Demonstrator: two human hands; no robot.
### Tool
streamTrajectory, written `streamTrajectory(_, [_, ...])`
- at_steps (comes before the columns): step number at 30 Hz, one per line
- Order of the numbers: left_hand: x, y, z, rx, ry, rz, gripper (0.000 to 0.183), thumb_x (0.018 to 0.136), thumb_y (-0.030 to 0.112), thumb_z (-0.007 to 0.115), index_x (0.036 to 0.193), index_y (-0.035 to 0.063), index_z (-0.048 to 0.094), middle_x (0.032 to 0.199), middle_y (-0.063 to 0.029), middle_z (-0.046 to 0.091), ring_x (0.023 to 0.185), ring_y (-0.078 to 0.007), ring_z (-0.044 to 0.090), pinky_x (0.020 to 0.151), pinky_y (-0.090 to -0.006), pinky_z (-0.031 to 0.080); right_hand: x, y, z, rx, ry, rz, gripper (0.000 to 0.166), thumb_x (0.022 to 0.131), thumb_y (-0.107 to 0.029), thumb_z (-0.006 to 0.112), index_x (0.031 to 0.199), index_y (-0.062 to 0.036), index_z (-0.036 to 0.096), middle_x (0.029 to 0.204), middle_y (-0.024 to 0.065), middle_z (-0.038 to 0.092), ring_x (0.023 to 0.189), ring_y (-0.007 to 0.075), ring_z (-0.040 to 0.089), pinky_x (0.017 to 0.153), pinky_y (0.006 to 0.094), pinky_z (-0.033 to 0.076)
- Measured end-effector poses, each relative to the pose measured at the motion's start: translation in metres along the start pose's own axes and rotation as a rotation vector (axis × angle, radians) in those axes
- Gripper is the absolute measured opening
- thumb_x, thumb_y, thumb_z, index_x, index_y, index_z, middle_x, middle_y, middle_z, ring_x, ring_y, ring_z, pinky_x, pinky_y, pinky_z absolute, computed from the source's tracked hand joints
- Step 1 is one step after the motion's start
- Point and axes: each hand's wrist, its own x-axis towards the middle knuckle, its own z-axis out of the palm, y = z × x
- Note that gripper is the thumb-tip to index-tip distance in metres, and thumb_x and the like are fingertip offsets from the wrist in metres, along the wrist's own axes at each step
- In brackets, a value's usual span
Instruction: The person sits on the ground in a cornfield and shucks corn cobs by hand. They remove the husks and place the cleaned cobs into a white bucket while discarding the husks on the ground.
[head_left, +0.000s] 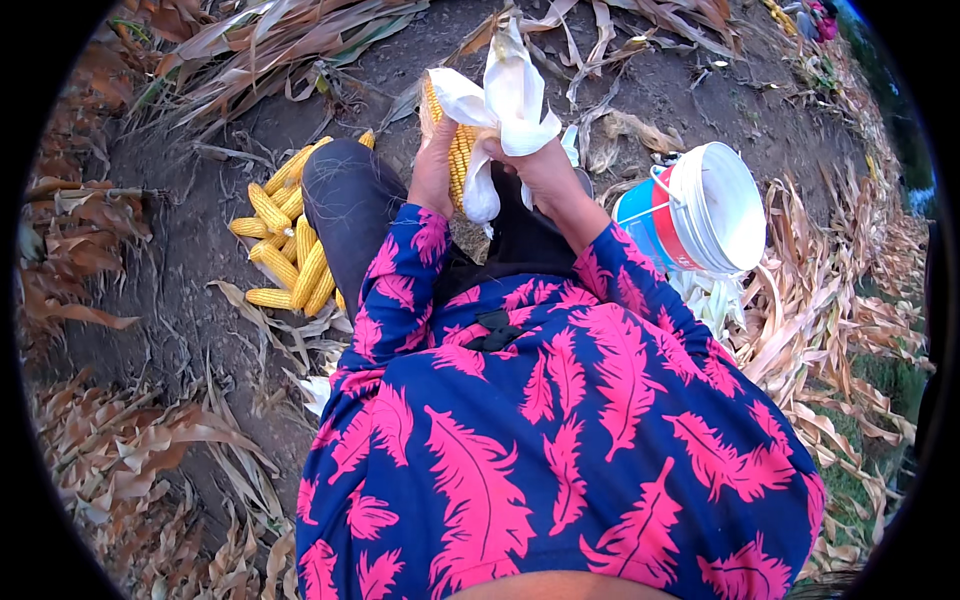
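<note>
Between my knees I hold one ear of corn (461, 161), its yellow kernels bared along much of its length. My left hand (433, 171) is wrapped around the ear from the left side. Pale husk leaves (514, 90) are peeled back from it and stand up and hang down on its right. My right hand (541, 174) grips these leaves, thumb towards the ear. The husk hides part of the ear and some of my right fingers. By my left knee lies a pile of husked yellow corn ears (289, 232) on the soil.
A white plastic bucket (724, 206) with a blue and red label leans on its side by my right knee. Dry corn stalks and leaves (300, 52) lie ahead, with more dry leaves (795, 300) at right and dry plants (82, 247) at left. A person in pink (825, 26) is far off.
</note>
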Motion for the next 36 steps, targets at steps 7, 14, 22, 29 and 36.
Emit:
streamTrajectory(7, [0.029,-0.011,-0.043,-0.238,0.225,-0.162,0.027,0.085,0.011,0.063,0.107,-0.0021,0.054,0.094,-0.013,0.064,0.082,-0.0257,0.066,0.073,-0.039,0.056,-0.024,-0.004,-0.009,0.477,-0.181,0.139,0.027,0.093,-0.02,0.059,0.11,-0.0015,0.051,0.071,0.0023,0.056,0.065,0.0119,0.058,0.043,0.0181,0.037])
streamTrajectory(14, [0.068,-0.08,-0.085,-0.247,0.372,-0.194,0.024,0.083,0.013,0.063,0.101,0.0003,0.056,0.089,-0.0122,0.064,0.078,-0.0271,0.065,0.071,-0.0435,0.055,-0.051,0.021,-0.017,0.363,-0.039,0.248,0.017,0.093,-0.019,0.058,0.098,-0.0053,0.051,0.066,-0.0012,0.047,0.062,0.01,0.053,0.041,0.0165,0.032])
streamTrajectory(22, [0.076,-0.075,-0.119,-0.148,0.602,0.017,0.028,0.078,0.008,0.063,0.103,0.0006,0.053,0.091,-0.0123,0.061,0.078,-0.0289,0.064,0.07,-0.0432,0.055,-0.1,-0.041,-0.042,0.56,0.007,0.281,0.016,0.091,-0.018,0.061,0.095,-0.0045,0.054,0.063,-0.0027,0.047,0.056,0.007,0.05,0.038,0.0176,0.029])
streamTrajectory(29, [0.067,-0.015,-0.062,-0.25,0.306,-0.142,0.035,0.082,0.019,0.072,0.108,0.007,0.052,0.088,-0.0096,0.061,0.069,-0.0268,0.063,0.063,-0.0402,0.056,-0.142,0.105,-0.218,-0.592,0.407,0.256,0.032,0.071,-0.018,0.073,0.099,-0.0032,0.065,0.088,0.0105,0.068,0.077,0.0197,0.063,0.063,0.0328,0.049])
streamTrajectory(36, [0.052,0.009,-0.055,-0.112,0.231,-0.122,0.036,0.083,0.018,0.07,0.11,0.0035,0.051,0.088,-0.013,0.061,0.07,-0.0251,0.064,0.062,-0.0355,0.057,-0.181,0.209,-0.303,-0.727,0.121,0.563,0.062,0.056,-0.026,0.085,0.108,-0.0005,0.064,0.099,0.0143,0.068,0.088,0.0265,0.064,0.08,0.0373,0.049])
